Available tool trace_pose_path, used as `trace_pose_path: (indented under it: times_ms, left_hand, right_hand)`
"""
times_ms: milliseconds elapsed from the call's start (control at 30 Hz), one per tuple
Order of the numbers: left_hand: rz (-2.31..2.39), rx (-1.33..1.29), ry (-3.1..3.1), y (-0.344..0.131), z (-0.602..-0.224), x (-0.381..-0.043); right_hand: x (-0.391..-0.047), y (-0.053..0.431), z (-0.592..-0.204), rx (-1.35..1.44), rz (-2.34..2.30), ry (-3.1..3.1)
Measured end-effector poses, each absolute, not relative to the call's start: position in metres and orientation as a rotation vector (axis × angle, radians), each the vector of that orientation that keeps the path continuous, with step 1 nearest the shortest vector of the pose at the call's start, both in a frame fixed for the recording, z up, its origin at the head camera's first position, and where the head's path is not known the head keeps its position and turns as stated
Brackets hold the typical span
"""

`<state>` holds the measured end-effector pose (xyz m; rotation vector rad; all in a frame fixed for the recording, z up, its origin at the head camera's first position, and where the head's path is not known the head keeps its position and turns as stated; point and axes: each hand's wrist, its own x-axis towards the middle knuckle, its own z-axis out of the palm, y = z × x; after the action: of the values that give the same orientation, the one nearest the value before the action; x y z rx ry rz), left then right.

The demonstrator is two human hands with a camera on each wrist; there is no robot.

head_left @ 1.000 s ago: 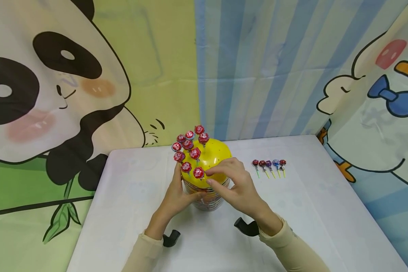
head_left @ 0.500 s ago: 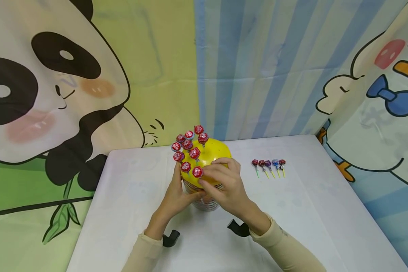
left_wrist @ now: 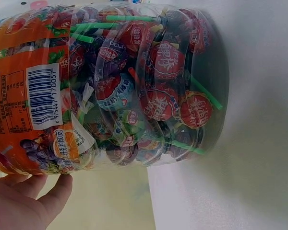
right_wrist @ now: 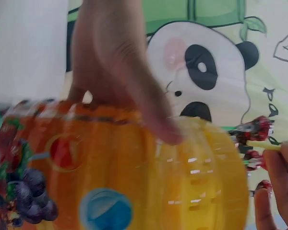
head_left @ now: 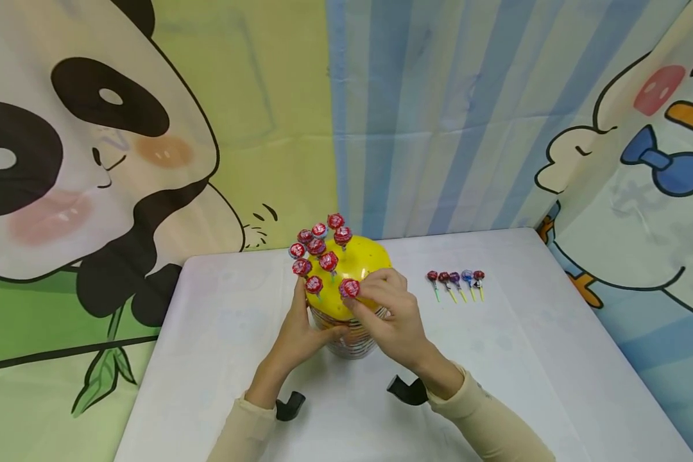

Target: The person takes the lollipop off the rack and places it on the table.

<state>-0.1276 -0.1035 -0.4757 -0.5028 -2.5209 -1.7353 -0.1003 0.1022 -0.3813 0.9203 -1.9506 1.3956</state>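
Note:
A clear ribbed jar (left_wrist: pixel 158 86) packed with wrapped lollipops stands on the table, its orange label showing in the left wrist view. Its domed yellow lid (head_left: pixel 366 253) carries several red-wrapped lollipops (head_left: pixel 328 261) stuck upright, mostly on the left half. My left hand (head_left: pixel 301 333) grips the jar's side just below the lid, thumb across the front. At the lid's front, my right hand (head_left: pixel 395 311) pinches one red lollipop (head_left: pixel 350 289) between thumb and fingers. In the right wrist view, the fingers (right_wrist: pixel 273 167) hold a yellow stick; its lower end is hard to make out.
To the right of the jar, several wrapped lollipops (head_left: pixel 455 279) lie in a row on the white-covered table (head_left: pixel 525 359). Black curved pieces (head_left: pixel 407 389) show beside both wrists. Behind the table hang cloths printed with a panda (head_left: pixel 115 115) and a duck.
My right hand has moved in to the front lollipop and taken hold of it. That lollipop has shifted a little to the right. The left hand keeps its grip on the jar.

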Motion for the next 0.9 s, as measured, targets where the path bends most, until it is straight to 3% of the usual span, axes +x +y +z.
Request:
trace_pose_path:
  times_ms: [367, 900]
  left_hand:
    - [-1.744, -0.511, -2.519, -0.103, -0.476, -0.128]
    - [-1.770, -0.527, -2.498, -0.102, -0.476, -0.126]
  right_hand:
    - [-0.103, 0.160, -0.386, 0.680, 1.549, -1.973]
    - [-0.136, 0.312, -0.463, -0.021, 1.447, -2.680]
